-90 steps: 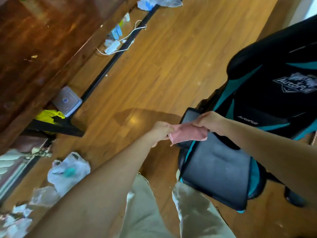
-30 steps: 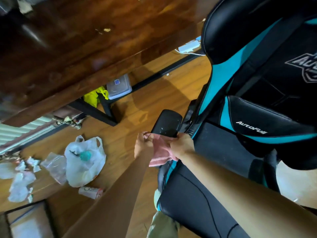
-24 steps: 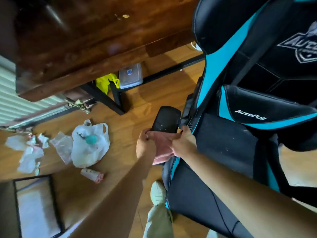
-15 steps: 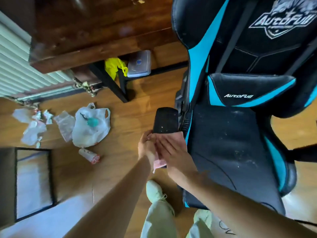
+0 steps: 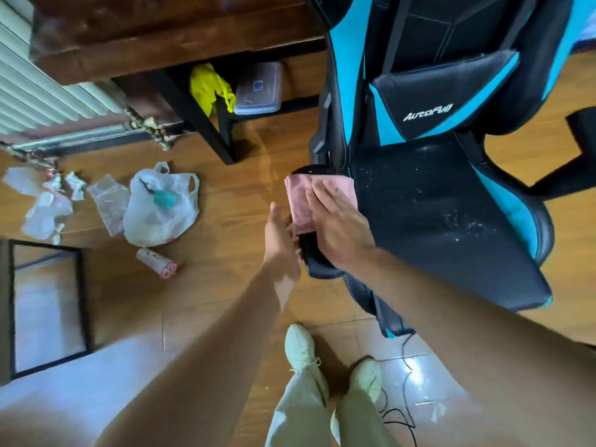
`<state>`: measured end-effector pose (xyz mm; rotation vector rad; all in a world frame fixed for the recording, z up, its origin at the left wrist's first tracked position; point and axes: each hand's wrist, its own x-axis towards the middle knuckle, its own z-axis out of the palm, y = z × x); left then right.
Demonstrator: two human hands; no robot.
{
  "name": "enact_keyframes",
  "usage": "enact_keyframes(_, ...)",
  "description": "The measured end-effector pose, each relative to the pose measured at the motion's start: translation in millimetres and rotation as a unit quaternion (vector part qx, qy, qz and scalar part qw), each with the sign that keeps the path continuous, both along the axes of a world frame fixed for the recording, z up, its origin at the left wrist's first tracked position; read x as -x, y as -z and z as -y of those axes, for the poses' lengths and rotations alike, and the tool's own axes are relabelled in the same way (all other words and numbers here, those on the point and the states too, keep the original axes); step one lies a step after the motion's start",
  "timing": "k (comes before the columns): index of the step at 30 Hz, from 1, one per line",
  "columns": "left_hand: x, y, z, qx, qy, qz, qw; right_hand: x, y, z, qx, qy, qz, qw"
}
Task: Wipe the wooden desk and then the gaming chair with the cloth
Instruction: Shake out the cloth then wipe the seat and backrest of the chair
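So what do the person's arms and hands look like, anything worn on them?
Both arms are bare as far as the view shows, no sleeves. The left hand and right hand are bare too: no gloves, watch, bracelet or rings visible.

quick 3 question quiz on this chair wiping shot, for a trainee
1. What does the pink cloth lie on?
A. the desk top
B. the armrest of the gaming chair
C. the floor

2. True or false: the right hand presses flat on the pink cloth with straight fingers.

3. Fill the gap: the white specks lie on the gaming chair's ____.

Key
1. B
2. True
3. seat
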<state>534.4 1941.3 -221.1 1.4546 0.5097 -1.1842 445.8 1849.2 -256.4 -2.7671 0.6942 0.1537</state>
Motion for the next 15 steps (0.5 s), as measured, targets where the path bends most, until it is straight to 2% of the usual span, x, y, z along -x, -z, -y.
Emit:
enact_keyframes(4,-3,-15,7,0.017,-0.005,-0.033,0.999,71,-12,-62,-0.067,0.017,0.089,0.994)
enact_keyframes(7,-1,-10,5,0.003,0.003,-0.025,1.0,88,-10,-61,-0.061,0.001,0.107,0.992)
enact_keyframes(13,-6,8,6,-0.009,-0.005,-0.001,1.0,-6,-5,15,0.022,-0.026,0.06,0.998)
enact_keyframes(15,-12,11,11,-0.012,-0.013,0.011,1.0,-44,-3,41,0.004,-0.006,0.036,0.999)
